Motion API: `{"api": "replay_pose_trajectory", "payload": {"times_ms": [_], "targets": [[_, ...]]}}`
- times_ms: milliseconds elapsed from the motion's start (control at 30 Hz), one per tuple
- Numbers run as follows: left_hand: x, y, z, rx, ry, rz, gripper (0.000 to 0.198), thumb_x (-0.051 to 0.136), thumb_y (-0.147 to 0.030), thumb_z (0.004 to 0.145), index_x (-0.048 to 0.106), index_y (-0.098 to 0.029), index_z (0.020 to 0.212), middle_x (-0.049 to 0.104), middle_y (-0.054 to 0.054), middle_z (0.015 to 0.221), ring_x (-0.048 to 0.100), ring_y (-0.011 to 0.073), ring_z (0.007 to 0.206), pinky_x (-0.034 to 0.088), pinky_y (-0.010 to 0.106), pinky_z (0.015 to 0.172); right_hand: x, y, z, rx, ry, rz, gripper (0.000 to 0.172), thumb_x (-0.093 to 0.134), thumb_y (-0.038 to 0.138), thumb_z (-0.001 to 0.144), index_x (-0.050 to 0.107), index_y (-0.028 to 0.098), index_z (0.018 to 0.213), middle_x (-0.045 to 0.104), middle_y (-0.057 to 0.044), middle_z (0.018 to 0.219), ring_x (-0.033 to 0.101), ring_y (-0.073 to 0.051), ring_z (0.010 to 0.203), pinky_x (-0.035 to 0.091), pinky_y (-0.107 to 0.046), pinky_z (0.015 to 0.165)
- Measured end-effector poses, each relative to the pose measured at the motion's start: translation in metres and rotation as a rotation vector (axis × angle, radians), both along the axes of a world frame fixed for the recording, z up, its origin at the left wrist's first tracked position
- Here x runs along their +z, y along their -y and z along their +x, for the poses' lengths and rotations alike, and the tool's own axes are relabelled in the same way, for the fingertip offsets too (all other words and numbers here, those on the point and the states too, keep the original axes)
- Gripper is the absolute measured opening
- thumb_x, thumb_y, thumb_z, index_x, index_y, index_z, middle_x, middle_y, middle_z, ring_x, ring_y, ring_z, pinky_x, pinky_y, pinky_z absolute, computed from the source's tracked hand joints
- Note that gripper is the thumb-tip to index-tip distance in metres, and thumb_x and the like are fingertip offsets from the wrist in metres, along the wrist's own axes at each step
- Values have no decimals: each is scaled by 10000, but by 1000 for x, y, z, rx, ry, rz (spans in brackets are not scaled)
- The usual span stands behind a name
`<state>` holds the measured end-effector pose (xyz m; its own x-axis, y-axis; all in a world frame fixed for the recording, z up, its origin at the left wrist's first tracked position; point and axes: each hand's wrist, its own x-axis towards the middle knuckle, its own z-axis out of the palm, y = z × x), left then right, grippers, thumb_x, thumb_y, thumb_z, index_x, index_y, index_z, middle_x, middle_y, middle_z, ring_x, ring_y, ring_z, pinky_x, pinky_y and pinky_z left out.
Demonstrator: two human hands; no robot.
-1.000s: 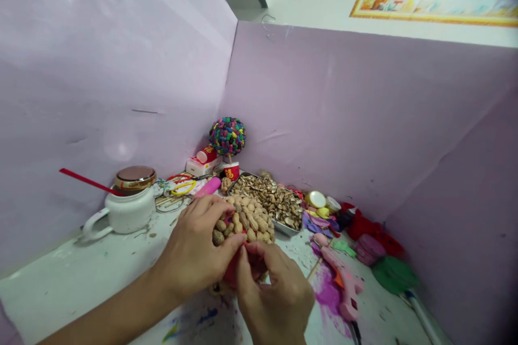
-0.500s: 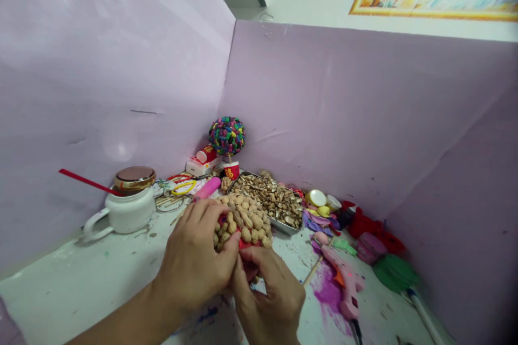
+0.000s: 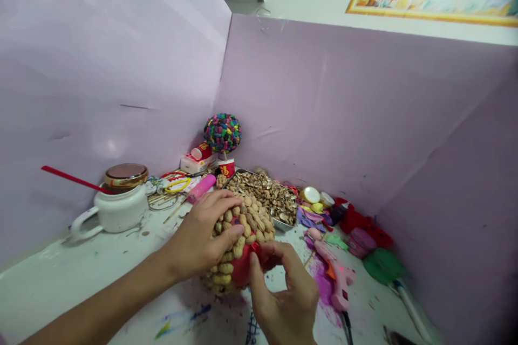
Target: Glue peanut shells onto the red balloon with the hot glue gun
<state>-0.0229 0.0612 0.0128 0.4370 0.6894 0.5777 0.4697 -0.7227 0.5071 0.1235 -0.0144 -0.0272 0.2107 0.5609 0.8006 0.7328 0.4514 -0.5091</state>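
A round ball (image 3: 259,221) covered in whole peanuts is in front of me, with a bare patch of its red, balloon-like skin (image 3: 242,267) facing my way. My left hand (image 3: 206,237) wraps over its left side and top, thumb pressed on the peanuts. At the edge of the bare patch, thumb and forefinger of my right hand (image 3: 283,285) pinch a small shiny red knot (image 3: 254,248). Just behind the ball lies a metal tray (image 3: 283,226) heaped with nut shells (image 3: 271,194). The ball's underside and far side are hidden.
To the left stands a white mug (image 3: 121,210) with a red stick (image 3: 73,179) and a round lidded compact (image 3: 126,175). A multicoloured ball (image 3: 222,133) on a red cup (image 3: 226,167) is at the back. A pink glue gun (image 3: 340,280) and deflated balloons (image 3: 313,218) lie right.
The ball has turned, bringing more red skin and the knot into sight. My hands have moved apart; the right has shifted right, pinching the knot. The view has shifted slightly.
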Motion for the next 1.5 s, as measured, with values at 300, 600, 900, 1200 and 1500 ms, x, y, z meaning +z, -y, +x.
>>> {"api": "replay_pose_trajectory", "payload": {"times_ms": [300, 600, 900, 1200, 1500], "targets": [[-10, 3, 3, 26, 26, 24, 345, 496, -292, 808, 543, -176, 1129, 508, 101, 1224, 431, 234, 1173, 367, 423, 991, 3, 0, 0, -229, 255, 82, 94, 632, 239, 748, 645, 211, 836, 639, -27, 711, 589, -143, 583, 426, -237, 522], [-14, 1, 2, 20, 47, 16, 337, 497, -281, 807, 545, -174, 1123, 500, 100, 1224, 419, 234, 1176, 352, 426, 1002, 14, -2, -2, -362, 490, 119, 108, 596, 293, 789, 681, 236, 755, 667, 2, 652, 552, -135, 545, 322, -268, 532], [-17, -1, 0, 21, 49, 32, 352, 512, -273, 795, 551, -169, 1129, 504, 100, 1226, 426, 234, 1173, 359, 410, 998, 17, -3, -12, -362, 494, 129, 162, 525, 248, 831, 675, 241, 770, 679, 14, 651, 538, -147, 569, 307, -282, 562], [-17, 1, 1, 34, 81, 46, 350, 528, -271, 779, 567, -182, 1116, 517, 97, 1214, 447, 245, 1152, 369, 424, 987, 26, 1, -2, -368, 592, 42, 127, 552, 274, 801, 669, 241, 766, 641, 14, 611, 546, -150, 571, 295, -290, 557], [-16, 1, 4, 22, 87, 44, 344, 523, -261, 777, 569, -178, 1107, 526, 97, 1190, 452, 240, 1135, 367, 425, 980, 39, -3, 1, -307, 697, 0, 137, 536, 260, 758, 655, 232, 695, 625, 3, 596, 542, -170, 556, 276, -306, 551]]}}
